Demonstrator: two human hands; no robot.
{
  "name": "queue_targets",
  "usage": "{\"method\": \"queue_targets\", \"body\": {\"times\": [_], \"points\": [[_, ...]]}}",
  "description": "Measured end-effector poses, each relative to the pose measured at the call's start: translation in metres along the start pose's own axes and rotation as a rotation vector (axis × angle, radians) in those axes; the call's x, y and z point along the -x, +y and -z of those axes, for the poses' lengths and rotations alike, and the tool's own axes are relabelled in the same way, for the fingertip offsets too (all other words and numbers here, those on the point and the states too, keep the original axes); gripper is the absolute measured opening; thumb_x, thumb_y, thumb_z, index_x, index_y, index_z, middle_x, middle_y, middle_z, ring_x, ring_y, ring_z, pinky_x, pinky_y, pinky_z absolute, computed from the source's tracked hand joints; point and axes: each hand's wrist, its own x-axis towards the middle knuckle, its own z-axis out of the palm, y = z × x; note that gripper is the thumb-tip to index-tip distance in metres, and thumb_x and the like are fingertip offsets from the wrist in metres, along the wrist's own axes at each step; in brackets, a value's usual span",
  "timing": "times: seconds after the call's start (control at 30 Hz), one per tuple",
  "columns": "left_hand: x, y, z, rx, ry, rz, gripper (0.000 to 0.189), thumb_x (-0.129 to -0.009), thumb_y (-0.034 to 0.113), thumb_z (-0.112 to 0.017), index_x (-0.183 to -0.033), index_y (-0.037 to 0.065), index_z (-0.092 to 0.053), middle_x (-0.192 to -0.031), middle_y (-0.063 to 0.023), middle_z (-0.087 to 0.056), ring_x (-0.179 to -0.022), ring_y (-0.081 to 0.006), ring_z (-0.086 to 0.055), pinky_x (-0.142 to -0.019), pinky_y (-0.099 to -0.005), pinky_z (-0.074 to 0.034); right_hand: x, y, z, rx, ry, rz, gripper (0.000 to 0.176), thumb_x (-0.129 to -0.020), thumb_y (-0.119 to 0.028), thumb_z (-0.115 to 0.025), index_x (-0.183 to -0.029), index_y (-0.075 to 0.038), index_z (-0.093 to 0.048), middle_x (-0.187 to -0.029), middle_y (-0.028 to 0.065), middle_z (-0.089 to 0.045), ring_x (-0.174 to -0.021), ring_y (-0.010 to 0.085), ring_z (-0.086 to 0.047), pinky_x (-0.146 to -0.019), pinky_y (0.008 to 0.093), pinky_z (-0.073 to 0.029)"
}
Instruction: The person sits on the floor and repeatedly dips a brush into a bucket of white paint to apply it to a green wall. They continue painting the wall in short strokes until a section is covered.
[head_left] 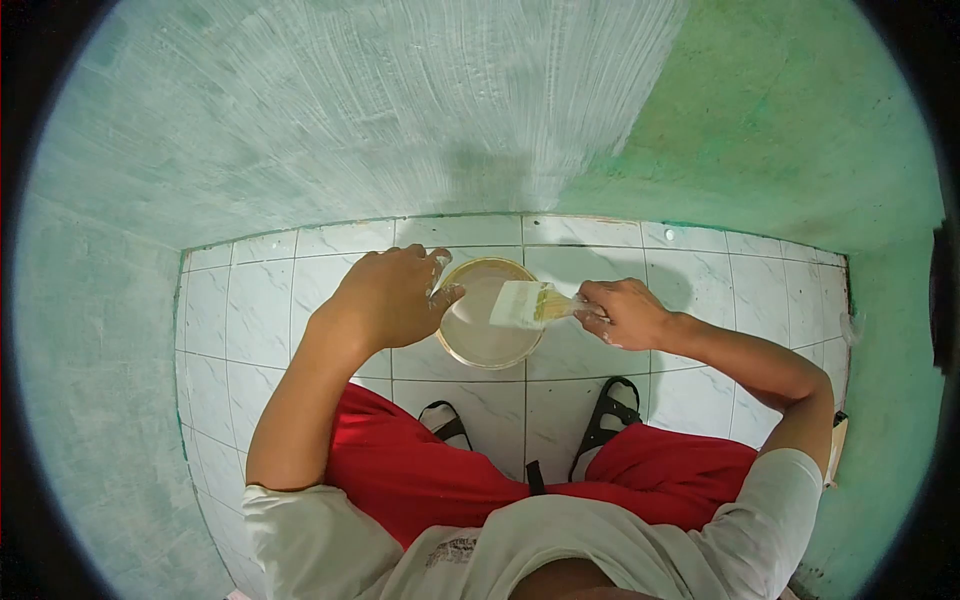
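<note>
My right hand (pixel 626 312) grips the handle of a wide paintbrush (pixel 540 304), held level with its bristles to the left. White paint coats those bristles, which overlap the right side of a round paint bucket (pixel 488 365) in this view. Pale whitish paint (pixel 478 325) shows inside the bucket, which sits on the floor between my arms. At the bucket's left rim is my left hand (pixel 395 295), thumb and fingers apart, holding nothing. Paint smears mark the fingers of both hands.
Ahead rises a wall with streaky white paint (pixel 400 110) at left and middle and bare green (pixel 760 110) at right. More walls stand on both sides. White tiles (pixel 585 370) cover the floor, where my sandalled feet (pixel 608 420) stand behind the bucket.
</note>
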Motion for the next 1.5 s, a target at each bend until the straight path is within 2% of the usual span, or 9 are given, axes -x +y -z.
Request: {"method": "queue_targets", "body": {"times": [0.23, 0.3, 0.5, 0.63, 0.7, 0.77, 0.97, 1.17, 1.5], "points": [[-0.007, -0.008, -0.011, -0.03, 0.018, -0.026, 0.048, -0.102, 0.036, -0.05, -0.136, 0.003, -0.057, -0.125, -0.021, -0.064, -0.109, -0.0373, -0.064, -0.098, -0.0437, -0.05, 0.011, 0.013, -0.02, -0.198, -0.026, -0.077, 0.029, -0.094, -0.02, -0.064, -0.107, 0.002, -0.05, -0.085, 0.0255, -0.066, -0.077, 0.0412, -0.066, -0.07, 0.0475, -0.051], [-0.01, -0.011, -0.011, 0.003, -0.006, -0.031, 0.052, -0.102, 0.037, -0.047, -0.138, 0.0, -0.054, -0.128, -0.0207, -0.063, -0.117, -0.036, -0.061, -0.101, -0.0436, -0.048, 0.012, 0.018, -0.026, -0.285, -0.054, -0.084, 0.032, -0.096, -0.017, -0.064, -0.11, 0.002, -0.044, -0.083, 0.0198, -0.065, -0.065, 0.0298, -0.065, -0.061, 0.0415, -0.05], [-0.013, -0.004, 0.003, 0.104, -0.132, 0.116, 0.046, -0.103, 0.033, -0.047, -0.134, 0.002, -0.058, -0.121, -0.0225, -0.066, -0.113, -0.0381, -0.062, -0.1, -0.0441, -0.048, 0.012, 0.015, -0.026, -0.429, 0.015, -0.123, 0.031, -0.096, -0.012, -0.063, -0.111, -0.003, -0.037, -0.073, 0.0099, -0.053, -0.055, 0.021, -0.05, -0.054, 0.0364, -0.043], [-0.017, -0.015, -0.009, 0.046, -0.022, 0.024, 0.044, -0.102, 0.033, -0.046, -0.127, 0.0, -0.062, -0.114, -0.0235, -0.068, -0.11, -0.0398, -0.063, -0.097, -0.046, -0.049, 0.013, 0.016, -0.025, -0.479, 0.066, -0.1, 0.03, -0.097, -0.009, -0.06, -0.109, -0.002, -0.034, -0.075, 0.0146, -0.057, -0.062, 0.0238, -0.054, -0.058, 0.0381, -0.044], [-0.015, -0.01, -0.004, -0.063, -0.165, 0.048, 0.042, -0.102, 0.033, -0.045, -0.116, -0.001, -0.064, -0.107, -0.0241, -0.07, -0.103, -0.042, -0.065, -0.093, -0.0486, -0.05, 0.016, 0.004, -0.013, -0.654, 0.069, -0.142, 0.026, -0.096, -0.001, -0.058, -0.109, -0.005, -0.035, -0.076, 0.0012, -0.048, -0.06, 0.0069, -0.042, -0.053, 0.026, -0.035], [-0.008, -0.005, -0.01, -0.074, -0.158, 0.035, 0.041, -0.102, 0.033, -0.045, -0.112, -0.001, -0.065, -0.104, -0.0244, -0.07, -0.1, -0.0427, -0.065, -0.092, -0.0496, -0.05, 0.016, 0.001, 0.001, -0.645, 0.149, -0.1, 0.028, -0.098, -0.007, -0.06, -0.108, -0.003, -0.035, -0.074, 0.0063, -0.053, -0.062, 0.0126, -0.045, -0.056, 0.0307, -0.039], [-0.017, 0.007, 0.0, -0.099, -0.22, 0.014, 0.043, -0.101, 0.035, -0.044, -0.112, -0.001, -0.065, -0.101, -0.0223, -0.071, -0.098, -0.0401, -0.067, -0.09, -0.0481, -0.051, 0.01, -0.01, 0.098, -0.975, 0.729, -0.013, 0.019, -0.1, -0.008, -0.058, -0.106, -0.006, -0.039, -0.065, -0.0006, -0.048, -0.052, 0.0064, -0.04, -0.045, 0.025, -0.032], [-0.018, 0.014, -0.001, -0.087, -0.259, 0.037, 0.044, -0.102, 0.036, -0.044, -0.114, 0.0, -0.065, -0.104, -0.0217, -0.071, -0.1, -0.0392, -0.066, -0.091, -0.0465, -0.051, -0.02, -0.005, 0.174, -0.83, 1.158, 0.223, 0.015, -0.102, -0.013, -0.054, -0.105, -0.007, -0.04, -0.061, 0.0023, -0.051, -0.041, 0.0092, -0.041, -0.036, 0.0264, -0.03], [-0.01, 0.02, 0.0, -0.063, -0.276, -0.008, 0.046, -0.103, 0.038, -0.044, -0.108, -0.002, -0.066, -0.102, -0.0222, -0.07, -0.098, -0.0413, -0.066, -0.09, -0.048, -0.051, -0.079, 0.065, 0.088, -1.033, 1.123, 0.115, 0.021, -0.106, -0.029, -0.048, -0.094, -0.011, -0.044, -0.062, 0.0021, -0.049, -0.041, 0.0101, -0.039, -0.037, 0.0254, -0.03]]}}
